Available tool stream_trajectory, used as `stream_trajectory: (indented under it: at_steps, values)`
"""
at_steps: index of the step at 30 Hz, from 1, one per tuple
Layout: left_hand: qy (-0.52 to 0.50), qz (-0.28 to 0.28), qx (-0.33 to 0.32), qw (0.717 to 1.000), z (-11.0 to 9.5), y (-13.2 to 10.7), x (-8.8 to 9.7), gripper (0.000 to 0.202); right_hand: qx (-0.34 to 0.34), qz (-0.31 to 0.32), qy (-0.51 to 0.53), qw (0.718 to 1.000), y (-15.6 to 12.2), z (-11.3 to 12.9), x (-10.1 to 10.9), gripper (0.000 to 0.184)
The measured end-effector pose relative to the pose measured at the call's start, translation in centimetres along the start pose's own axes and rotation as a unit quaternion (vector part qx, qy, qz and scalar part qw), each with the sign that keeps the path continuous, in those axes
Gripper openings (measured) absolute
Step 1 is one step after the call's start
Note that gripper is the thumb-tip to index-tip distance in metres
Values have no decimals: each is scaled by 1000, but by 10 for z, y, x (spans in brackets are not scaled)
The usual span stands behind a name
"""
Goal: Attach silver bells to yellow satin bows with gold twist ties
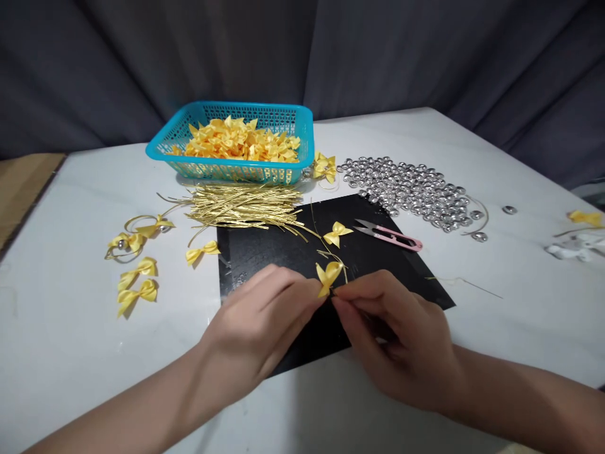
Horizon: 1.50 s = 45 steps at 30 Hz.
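Note:
Above the black mat [265, 252], my left hand [267, 315] pinches a yellow ribbon bow [328, 277] at its lower left. My right hand [401, 334] is closed at the bow's right side, thumb and forefinger pressed on a thin gold cord [345, 272] that rises beside the bow. How the cord meets the bow is hidden behind the fingertips. Beyond them on the mat lie another yellow bow [337, 234] and pink-handled thread snips [388, 234], blades pointing left.
A blue basket [155, 148] full of yellow bows stands at the back, a bundle of gold cords [246, 205] before it. Silver beads [406, 186] are heaped to the right. Loose bows [137, 296] lie at left; a white and yellow bow piece [574, 243] lies far right.

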State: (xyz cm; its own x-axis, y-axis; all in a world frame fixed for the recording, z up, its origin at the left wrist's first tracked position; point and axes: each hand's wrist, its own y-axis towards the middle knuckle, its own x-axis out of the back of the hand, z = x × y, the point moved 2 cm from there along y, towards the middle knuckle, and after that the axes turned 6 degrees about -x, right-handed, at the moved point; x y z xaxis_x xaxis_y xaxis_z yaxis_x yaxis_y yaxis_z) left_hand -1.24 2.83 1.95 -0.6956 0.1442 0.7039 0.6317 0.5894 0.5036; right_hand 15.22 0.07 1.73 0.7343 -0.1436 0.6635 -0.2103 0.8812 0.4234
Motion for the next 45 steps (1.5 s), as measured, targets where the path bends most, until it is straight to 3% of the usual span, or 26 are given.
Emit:
stream_trajectory:
  at_steps: [5, 9, 12, 17, 23, 37, 45]
  values:
    - [-140, 22, 146, 979, 2, 2, -6, 11, 86, -7, -66, 994, 9, -1, 10, 13]
    - [-242, 57, 257, 934, 4, -2, -13, 25, 141, 0, -141, 980, 12, -3, 15, 17]
    - [-303, 74, 301, 901, 4, -5, -17, 27, 171, 1, -178, 969, 13, -1, 15, 14]
    - [-349, 83, 316, 878, 5, -6, -19, 29, 196, 0, -178, 964, 13, 1, 15, 17]
    - [-364, 49, 347, 863, 8, -5, -19, 31, 153, -33, -178, 972, 10, -1, 18, 16]
    - [-378, 65, 320, 867, 8, -6, -20, 30, 148, 11, -145, 978, 8, -1, 14, 18]
    - [-371, 67, 322, 868, 6, -6, -18, 29, 157, 2, -156, 975, 8, 1, 15, 15]
